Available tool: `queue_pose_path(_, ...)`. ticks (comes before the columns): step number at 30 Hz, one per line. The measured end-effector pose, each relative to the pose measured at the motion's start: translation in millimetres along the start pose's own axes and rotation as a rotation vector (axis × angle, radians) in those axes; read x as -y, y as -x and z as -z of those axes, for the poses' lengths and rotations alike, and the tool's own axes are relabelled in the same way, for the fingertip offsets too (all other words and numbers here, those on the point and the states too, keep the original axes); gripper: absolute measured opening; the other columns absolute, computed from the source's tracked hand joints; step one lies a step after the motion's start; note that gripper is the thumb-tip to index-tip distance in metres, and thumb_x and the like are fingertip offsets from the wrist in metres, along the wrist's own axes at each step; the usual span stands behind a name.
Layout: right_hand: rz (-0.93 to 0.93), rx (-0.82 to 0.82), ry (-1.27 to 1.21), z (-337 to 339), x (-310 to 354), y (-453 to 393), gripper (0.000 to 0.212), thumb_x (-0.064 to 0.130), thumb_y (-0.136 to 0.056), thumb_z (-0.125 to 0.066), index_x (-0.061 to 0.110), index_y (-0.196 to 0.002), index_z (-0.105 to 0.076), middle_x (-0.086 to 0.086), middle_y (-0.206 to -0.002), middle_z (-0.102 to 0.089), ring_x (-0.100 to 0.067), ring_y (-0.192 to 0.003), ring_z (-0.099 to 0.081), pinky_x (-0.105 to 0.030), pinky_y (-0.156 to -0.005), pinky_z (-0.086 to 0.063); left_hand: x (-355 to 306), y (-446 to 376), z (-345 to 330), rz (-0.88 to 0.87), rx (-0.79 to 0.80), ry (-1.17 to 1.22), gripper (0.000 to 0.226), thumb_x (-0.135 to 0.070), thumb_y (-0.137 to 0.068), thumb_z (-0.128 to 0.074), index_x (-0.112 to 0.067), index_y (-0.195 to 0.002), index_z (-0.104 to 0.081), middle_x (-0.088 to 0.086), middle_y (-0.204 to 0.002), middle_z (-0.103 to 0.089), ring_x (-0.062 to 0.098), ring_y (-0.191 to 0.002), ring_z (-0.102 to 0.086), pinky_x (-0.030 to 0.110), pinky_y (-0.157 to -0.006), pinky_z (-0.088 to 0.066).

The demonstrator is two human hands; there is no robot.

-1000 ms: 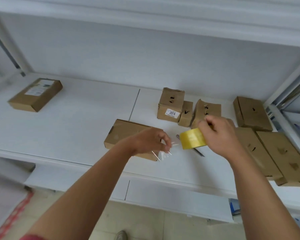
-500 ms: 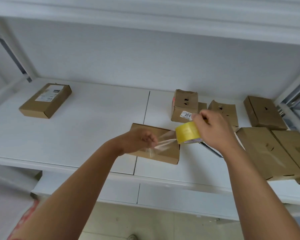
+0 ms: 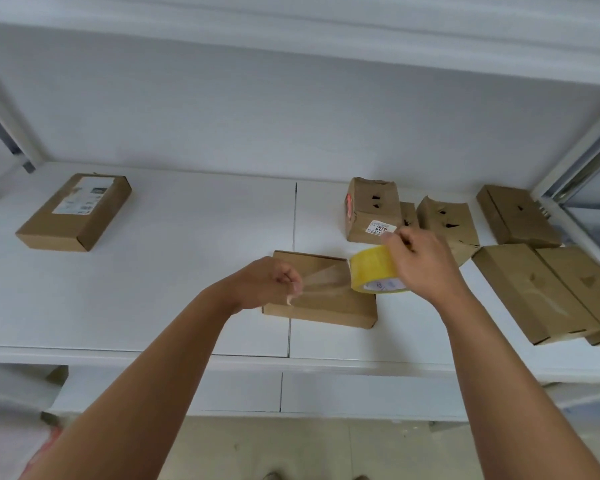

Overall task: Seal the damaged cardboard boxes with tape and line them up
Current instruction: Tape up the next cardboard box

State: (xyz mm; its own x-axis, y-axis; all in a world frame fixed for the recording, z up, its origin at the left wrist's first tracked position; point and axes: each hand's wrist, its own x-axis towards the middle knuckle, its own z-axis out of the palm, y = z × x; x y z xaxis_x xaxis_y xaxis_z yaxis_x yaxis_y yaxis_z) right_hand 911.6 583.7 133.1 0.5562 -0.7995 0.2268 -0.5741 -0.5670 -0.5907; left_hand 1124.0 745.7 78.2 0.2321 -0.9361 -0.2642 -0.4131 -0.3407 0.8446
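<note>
Yellow tape roll [image 3: 374, 271] gripped by right hand [image 3: 421, 263], left hand [image 3: 269, 282] pinching the strip [image 3: 326, 280]: keep it taut and level above the flat box [image 3: 329, 306].

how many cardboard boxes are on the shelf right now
8 visible: labelled flat box far left; flat box under the tape; three torn ones behind it; three at right. The hands may hide more.

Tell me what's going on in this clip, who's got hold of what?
A person stands at a white shelf. The right hand grips a yellow tape roll, while the left hand pinches the free end of a clear tape strip stretched over a flat cardboard box. The strip is not yet stuck down. Several torn boxes wait behind.
</note>
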Motion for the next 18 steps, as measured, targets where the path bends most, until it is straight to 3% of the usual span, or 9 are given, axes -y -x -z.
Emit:
queue_pose_path(3, -0.044, 0.012, -0.043, 2, 0, 2, 0.046, 0.040, -0.095, -0.050, 0.008, -0.063, -0.041, 0.002, -0.056, -0.039, -0.014, -0.056, -0.038, -0.031, -0.052, -0.027, -2, -3, 3, -0.022, 0.065, 0.053, 0.012, -0.011, -0.095, -0.058, -0.016, -0.092, -0.068, -0.019, -0.086, -0.071, -0.009, -0.082, -0.062, 0.008, -0.074, -0.043)
queue_pose_path(7, -0.162, 0.073, -0.119, 10, -1, 9, 0.046, 0.070, -0.080, -0.048, 0.025, -0.078, -0.049, 0.008, -0.076, -0.055, -0.007, -0.072, -0.052, -0.030, -0.057, -0.034, -2, -5, 12, -0.025, 0.131, 0.267, 0.023, -0.001, -0.096, -0.058, -0.008, -0.117, -0.062, 0.004, -0.094, -0.069, 0.020, -0.096, -0.071, 0.027, -0.087, -0.055)
queue_pose_path(10, -0.157, 0.207, -0.099, 15, -6, 19, 0.057, 0.080, -0.061, -0.049, 0.035, -0.096, -0.043, 0.007, -0.088, -0.056, -0.012, -0.081, -0.056, -0.031, -0.059, -0.039, -5, -13, 20, 0.022, 0.111, 0.331, 0.031, 0.007, -0.092, -0.059, -0.008, -0.119, -0.061, 0.007, -0.087, -0.067, 0.026, -0.089, -0.072, 0.035, -0.086, -0.058)
queue_pose_path(13, -0.068, 0.367, -0.052, 15, -12, 34, 0.067, 0.071, -0.064, -0.060, 0.046, -0.118, -0.030, 0.014, -0.089, -0.051, -0.006, -0.078, -0.055, -0.026, -0.058, -0.038, -12, -26, 26, 0.105, 0.014, 0.330, 0.021, 0.010, -0.088, -0.062, -0.002, -0.104, -0.065, 0.012, -0.084, -0.068, 0.024, -0.081, -0.072, 0.034, -0.081, -0.060)
queue_pose_path(15, 0.007, 0.392, -0.049, 8, -15, 45, 0.063, 0.050, -0.078, -0.063, 0.048, -0.128, -0.025, 0.014, -0.084, -0.049, -0.008, -0.074, -0.054, -0.023, -0.058, -0.036, -17, -33, 27, 0.138, -0.037, 0.297, 0.013, 0.010, -0.087, -0.063, -0.001, -0.094, -0.067, 0.014, -0.085, -0.070, 0.022, -0.078, -0.073, 0.030, -0.075, -0.060)
queue_pose_path(16, 0.038, 0.387, -0.054, 4, -15, 51, 0.060, 0.042, -0.081, -0.059, 0.049, -0.130, -0.024, 0.012, -0.084, -0.049, -0.009, -0.074, -0.053, -0.024, -0.058, -0.036, -20, -37, 27, 0.152, -0.056, 0.282, 0.012, 0.009, -0.087, -0.063, -0.001, -0.091, -0.068, 0.015, -0.084, -0.070, 0.021, -0.076, -0.073, 0.028, -0.072, -0.060)
queue_pose_path(18, 0.069, 0.376, -0.050, -7, -11, 64, 0.058, 0.046, -0.078, -0.046, 0.049, -0.132, -0.025, 0.009, -0.094, -0.050, -0.011, -0.081, -0.052, -0.027, -0.064, -0.036, -24, -44, 24, 0.185, -0.092, 0.273, 0.012, 0.010, -0.087, -0.062, 0.000, -0.088, -0.068, 0.014, -0.083, -0.069, 0.019, -0.071, -0.071, 0.025, -0.066, -0.059)
